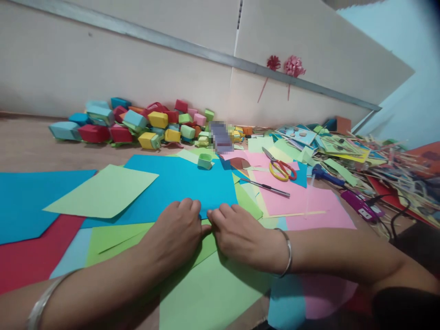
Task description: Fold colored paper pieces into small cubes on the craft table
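Note:
My left hand (180,231) and my right hand (237,236) meet at the near edge of a blue paper sheet (185,183). Fingers on both hands are curled in, thumbs close together. Whatever is pinched between them is hidden by the knuckles. Green paper (120,243) lies under my wrists, and a pale green sheet (206,293) is nearer to me. Another light green sheet (106,192) rests on the blue paper at the left. A small green folded paper box (205,161) sits beyond my hands.
Scissors (280,167) and a slim metal-tipped tool (266,187) lie on pink paper (309,201) at the right. Behind are many small coloured paper boxes (92,133). A glue gun (326,175), a purple power strip (360,205) and piled paper scraps (343,146) occupy the right.

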Available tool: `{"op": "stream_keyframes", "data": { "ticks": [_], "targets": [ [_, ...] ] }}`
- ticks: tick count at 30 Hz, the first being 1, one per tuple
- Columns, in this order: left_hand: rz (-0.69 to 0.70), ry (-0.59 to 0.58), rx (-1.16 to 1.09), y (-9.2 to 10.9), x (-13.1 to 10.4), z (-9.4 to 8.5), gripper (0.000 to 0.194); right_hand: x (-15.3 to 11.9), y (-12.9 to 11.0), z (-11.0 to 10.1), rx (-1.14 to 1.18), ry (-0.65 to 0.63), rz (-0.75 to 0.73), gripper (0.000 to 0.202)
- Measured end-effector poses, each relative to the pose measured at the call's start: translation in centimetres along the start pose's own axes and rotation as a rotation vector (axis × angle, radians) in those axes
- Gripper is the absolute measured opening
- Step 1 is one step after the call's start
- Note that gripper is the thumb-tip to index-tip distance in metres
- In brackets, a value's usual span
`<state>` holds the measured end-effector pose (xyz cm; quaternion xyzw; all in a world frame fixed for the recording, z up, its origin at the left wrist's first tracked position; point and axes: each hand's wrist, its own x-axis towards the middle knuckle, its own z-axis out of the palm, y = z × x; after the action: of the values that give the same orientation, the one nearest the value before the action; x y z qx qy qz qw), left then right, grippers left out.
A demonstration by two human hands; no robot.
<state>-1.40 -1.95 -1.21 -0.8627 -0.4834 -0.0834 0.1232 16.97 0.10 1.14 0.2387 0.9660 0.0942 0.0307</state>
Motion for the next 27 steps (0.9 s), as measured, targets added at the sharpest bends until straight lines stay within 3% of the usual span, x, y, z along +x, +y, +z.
{"op": "stream_keyframes", "data": {
  "ticks": [4, 10, 14, 19, 23, 27],
  "targets": [
    [-0.004, -0.057, 0.02, 0.3, 0.4, -0.7, 0.032, -1.8, 1.1, 0.3, -0.013, -0.124, 0.094, 0.019],
    [-0.042, -0.193, 0.059, 0.9, 1.3, -1.8, 0.025, -4.7, 3.9, -2.5, -0.061, -0.276, 0.255, 0.023],
    [-0.048, -0.217, 0.078, 0.7, 1.3, -1.8, 0.025, -3.3, 4.6, -3.4, -0.06, -0.104, 0.218, 0.014],
    [-0.141, -0.195, 0.06, 0.3, 1.8, -2.4, 0.028, -0.7, 5.7, -1.1, 0.187, -0.002, 0.15, 0.02],
    [-0.141, -0.136, 0.06, -0.3, 2.2, -2.4, 0.032, -0.7, 6.7, 0.5, 0.35, 0.088, 0.167, 0.017],
    [-0.134, -0.039, 0.051, -1.0, 2.0, -1.5, 0.025, -1.1, 6.9, 0.5, 0.489, 0.158, 0.204, 0.018]
  ]
}}
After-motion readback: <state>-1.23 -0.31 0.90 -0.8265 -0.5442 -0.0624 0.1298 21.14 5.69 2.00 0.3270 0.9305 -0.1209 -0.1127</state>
